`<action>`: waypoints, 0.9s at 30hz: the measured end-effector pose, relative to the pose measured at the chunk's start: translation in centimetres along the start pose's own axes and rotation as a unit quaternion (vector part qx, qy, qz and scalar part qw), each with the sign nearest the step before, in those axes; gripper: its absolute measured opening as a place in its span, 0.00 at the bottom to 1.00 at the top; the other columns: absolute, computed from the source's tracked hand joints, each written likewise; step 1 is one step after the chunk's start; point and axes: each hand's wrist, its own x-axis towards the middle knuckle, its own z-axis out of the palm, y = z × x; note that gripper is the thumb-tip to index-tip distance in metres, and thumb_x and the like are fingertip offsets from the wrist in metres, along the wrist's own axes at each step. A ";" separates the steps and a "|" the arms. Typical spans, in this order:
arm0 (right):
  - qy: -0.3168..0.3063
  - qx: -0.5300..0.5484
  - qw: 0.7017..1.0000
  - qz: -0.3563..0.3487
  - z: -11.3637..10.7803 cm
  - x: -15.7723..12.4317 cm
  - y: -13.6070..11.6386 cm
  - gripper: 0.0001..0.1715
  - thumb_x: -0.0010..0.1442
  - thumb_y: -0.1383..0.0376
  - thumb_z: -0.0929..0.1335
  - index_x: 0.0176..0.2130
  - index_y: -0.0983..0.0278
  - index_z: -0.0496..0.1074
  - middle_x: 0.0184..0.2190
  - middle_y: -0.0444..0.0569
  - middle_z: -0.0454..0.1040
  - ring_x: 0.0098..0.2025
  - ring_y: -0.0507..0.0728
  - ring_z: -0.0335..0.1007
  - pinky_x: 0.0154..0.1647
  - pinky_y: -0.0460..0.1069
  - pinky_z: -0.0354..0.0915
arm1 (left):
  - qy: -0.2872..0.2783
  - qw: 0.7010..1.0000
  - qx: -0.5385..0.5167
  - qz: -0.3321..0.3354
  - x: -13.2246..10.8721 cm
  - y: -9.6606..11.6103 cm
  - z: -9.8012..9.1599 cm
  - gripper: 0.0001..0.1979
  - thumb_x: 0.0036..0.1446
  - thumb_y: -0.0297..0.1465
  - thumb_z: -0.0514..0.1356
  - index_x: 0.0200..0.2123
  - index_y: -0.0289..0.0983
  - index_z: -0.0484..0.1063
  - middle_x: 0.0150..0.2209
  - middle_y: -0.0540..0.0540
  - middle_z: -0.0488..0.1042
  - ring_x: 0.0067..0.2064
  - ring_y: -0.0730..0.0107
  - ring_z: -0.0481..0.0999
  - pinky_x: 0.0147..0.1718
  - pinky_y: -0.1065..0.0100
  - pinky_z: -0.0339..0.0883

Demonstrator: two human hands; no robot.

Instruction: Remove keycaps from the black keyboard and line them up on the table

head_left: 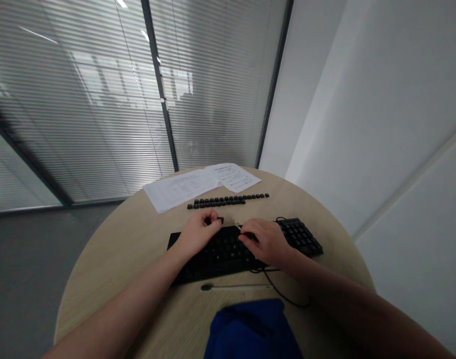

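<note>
A black keyboard (224, 254) lies on the round table below both hands, with many keycaps off its top rows. Above its left part, my left hand (200, 232) is closed in a pinch. A small black keycap (220, 220) shows at its thumb tip. My right hand (263, 239) is closed over the right half of the keyboard. Its fingertips pinch a thin, light-coloured stick (237, 226), too small and blurred to name exactly. Beyond the hands, loose black keycaps (220, 201) lie in rows on the wood.
Printed paper sheets (183, 188) lie at the table's far edge. A thin dark-headed brush or swab (207, 287) lies before the keyboard. A black cable (284, 295) curls at the near right, beside blue cloth (254, 329). A white wall (400, 124) stands right of the table (101, 269).
</note>
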 end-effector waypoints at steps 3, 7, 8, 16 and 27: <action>0.020 -0.009 0.999 0.040 -0.5 0.0 1.1 0.08 0.66 0.62 0.62 0.36 0.62 0.68 0.32 0.49 0.73 0.35 0.56 0.68 0.38 0.50 0.63 | 0.031 0.999 -0.027 0.003 0.2 0.3 -1.1 0.10 0.50 0.37 0.57 0.23 0.38 0.62 0.22 0.54 0.61 0.27 0.71 0.61 0.28 0.69 0.55; 0.054 -0.027 0.998 0.035 -1.1 0.1 1.8 0.12 0.67 0.64 0.59 0.35 0.62 0.68 0.36 0.52 0.71 0.41 0.59 0.66 0.44 0.54 0.63 | -0.023 0.999 -0.045 0.002 0.1 1.0 -1.7 0.12 0.52 0.40 0.58 0.26 0.38 0.65 0.24 0.53 0.63 0.28 0.71 0.62 0.28 0.69 0.56; 0.064 -0.035 0.997 0.032 -1.1 0.1 1.9 0.12 0.67 0.65 0.59 0.36 0.63 0.69 0.40 0.54 0.71 0.45 0.60 0.66 0.47 0.56 0.63 | -0.043 0.998 -0.049 0.003 0.0 1.0 -1.5 0.12 0.53 0.40 0.59 0.27 0.38 0.66 0.25 0.53 0.64 0.28 0.71 0.63 0.29 0.69 0.56; 0.033 -0.024 0.999 0.025 -0.1 -0.1 1.8 0.17 0.65 0.72 0.57 0.49 0.64 0.69 0.38 0.53 0.75 0.39 0.57 0.70 0.40 0.51 0.66 | -0.137 0.985 -0.106 0.009 -0.6 0.6 0.3 0.12 0.55 0.40 0.61 0.30 0.37 0.69 0.25 0.54 0.63 0.28 0.73 0.62 0.30 0.69 0.56; 0.040 -0.016 0.999 -0.017 0.0 0.2 -0.2 0.08 0.64 0.61 0.67 0.43 0.61 0.73 0.36 0.48 0.77 0.37 0.54 0.72 0.39 0.48 0.66 | -0.192 0.971 -0.144 -0.004 -0.9 1.1 0.7 0.13 0.53 0.41 0.62 0.29 0.36 0.70 0.23 0.55 0.63 0.26 0.75 0.61 0.27 0.71 0.54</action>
